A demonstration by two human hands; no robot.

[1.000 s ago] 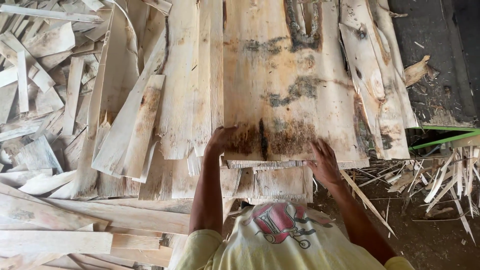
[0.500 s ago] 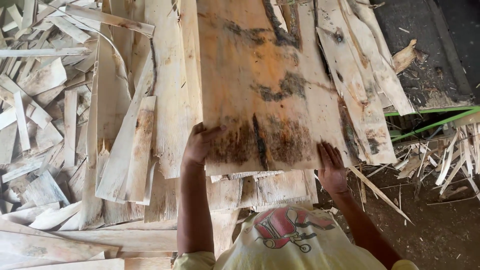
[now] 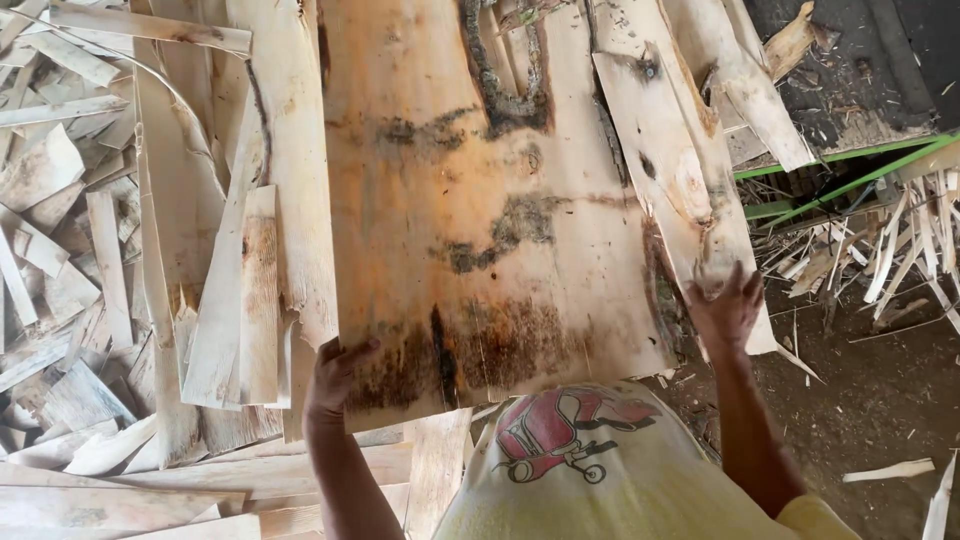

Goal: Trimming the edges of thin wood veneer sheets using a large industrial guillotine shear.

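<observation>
A wide, thin sheet of wood veneer (image 3: pixel 480 200), orange-brown with dark stains and a bark-edged hole near its top, fills the middle of the view. My left hand (image 3: pixel 335 375) grips its near left corner, thumb on top. My right hand (image 3: pixel 725 305) hovers at the sheet's near right edge with fingers spread, over a paler knotted strip (image 3: pixel 680 170); I cannot tell whether it touches the wood. The sheet lies tilted over a stack of other pale boards (image 3: pixel 270 250).
Loose veneer scraps and offcuts (image 3: pixel 70 200) are heaped on the left. Green metal bars (image 3: pixel 850 170) and a bundle of thin splinters (image 3: pixel 900 250) stand on the right, above dark dirt floor (image 3: pixel 880 400). My yellow printed shirt (image 3: pixel 570 450) shows at the bottom.
The big sheet has come nearer and swung its near end left. My left hand stayed on its corner. My right hand left the near edge and moved out to the right, fingers spread.
</observation>
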